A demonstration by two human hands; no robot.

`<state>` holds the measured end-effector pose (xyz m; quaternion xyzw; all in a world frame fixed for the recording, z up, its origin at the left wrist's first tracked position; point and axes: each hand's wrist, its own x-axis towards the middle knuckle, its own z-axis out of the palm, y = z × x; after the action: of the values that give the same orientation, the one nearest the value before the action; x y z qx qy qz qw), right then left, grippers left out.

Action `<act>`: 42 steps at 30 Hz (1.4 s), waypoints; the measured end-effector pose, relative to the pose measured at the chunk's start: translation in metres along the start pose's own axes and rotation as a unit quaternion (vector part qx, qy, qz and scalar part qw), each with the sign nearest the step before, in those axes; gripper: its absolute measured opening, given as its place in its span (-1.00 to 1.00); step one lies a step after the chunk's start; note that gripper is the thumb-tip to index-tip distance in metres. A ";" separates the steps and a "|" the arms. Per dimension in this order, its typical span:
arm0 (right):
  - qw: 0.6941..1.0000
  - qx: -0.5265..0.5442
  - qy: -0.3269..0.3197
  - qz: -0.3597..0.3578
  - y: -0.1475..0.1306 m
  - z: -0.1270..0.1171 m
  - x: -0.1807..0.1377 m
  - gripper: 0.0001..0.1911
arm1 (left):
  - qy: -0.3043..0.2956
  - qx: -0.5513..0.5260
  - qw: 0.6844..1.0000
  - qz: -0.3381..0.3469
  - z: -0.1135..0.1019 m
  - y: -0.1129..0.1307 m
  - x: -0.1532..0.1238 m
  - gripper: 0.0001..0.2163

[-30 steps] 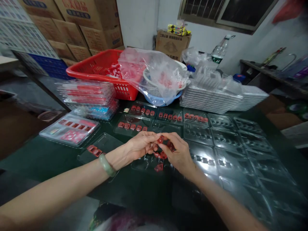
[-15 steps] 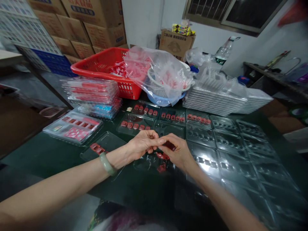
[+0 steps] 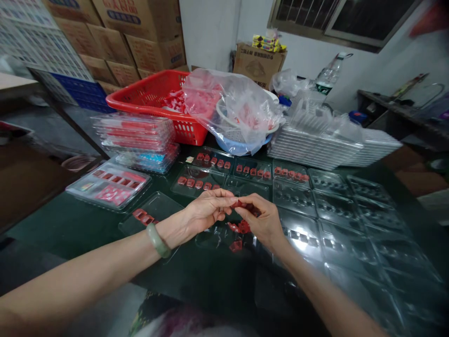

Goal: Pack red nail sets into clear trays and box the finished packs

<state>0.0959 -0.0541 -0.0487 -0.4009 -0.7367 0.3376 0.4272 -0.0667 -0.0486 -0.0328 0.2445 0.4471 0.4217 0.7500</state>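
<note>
A small red translucent piece (image 3: 238, 203) is pinched between the fingertips of both hands, which meet over the table. My left hand (image 3: 209, 209), with a pale green bangle on its wrist, is closed on one side of it. My right hand (image 3: 264, 220) grips the other side, with more red showing under its curled fingers. Just below lie several loose red pieces (image 3: 242, 226). Beneath my left forearm is a clear plastic tray (image 3: 159, 202) with red pieces in a row, partly hidden. Behind my hands, another clear tray (image 3: 182, 187) holds several red pieces in its slots.
Clear trays (image 3: 333, 206) with moulded slots cover the right of the dark green table (image 3: 210, 290). At the back stand a red basket (image 3: 140, 100), a bagged basin (image 3: 242, 135) and stacked clear trays (image 3: 305, 145). Filled packs (image 3: 135, 135) are piled at left.
My fingertips have parted slightly, so the red piece between them now shows. The view has shifted a little; the trays and basket stay in place.
</note>
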 end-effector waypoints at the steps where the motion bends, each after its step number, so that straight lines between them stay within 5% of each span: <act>1: 1.000 -0.002 0.001 -0.005 0.002 -0.001 0.002 -0.90 | 0.004 -0.004 1.000 0.004 0.001 0.002 0.000 -0.82; 6: 1.000 -0.015 0.011 0.009 0.011 -0.008 0.022 -0.87 | -0.027 -0.039 0.997 0.055 -0.003 0.016 0.005 -0.86; 11: 1.000 -0.004 -0.019 0.001 0.008 0.002 0.034 -0.77 | 0.007 -0.060 0.997 0.044 -0.015 0.013 0.010 -0.89; 20: 1.000 -0.010 -0.024 -0.015 -0.001 0.009 0.038 -0.89 | -0.048 -0.105 0.991 0.063 -0.017 0.007 0.015 -0.93; 26: 0.995 -0.100 -0.008 -0.016 0.026 -0.003 0.061 -0.87 | 0.063 0.000 0.993 0.097 -0.025 0.028 0.003 -0.95; 34: 0.935 -0.339 -0.100 -0.040 0.043 0.019 0.064 -0.91 | 0.101 0.097 0.976 0.166 -0.046 0.029 -0.011 -0.90; 42: 0.882 -0.428 -0.155 -0.119 0.051 0.030 0.064 -0.85 | 0.110 0.199 0.960 0.164 -0.038 0.014 0.001 -0.90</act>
<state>0.0641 0.0202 -0.0810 -0.3968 -0.9085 -0.0065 0.1312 -0.1054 -0.0411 -0.0413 0.4109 0.5556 0.4658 0.5527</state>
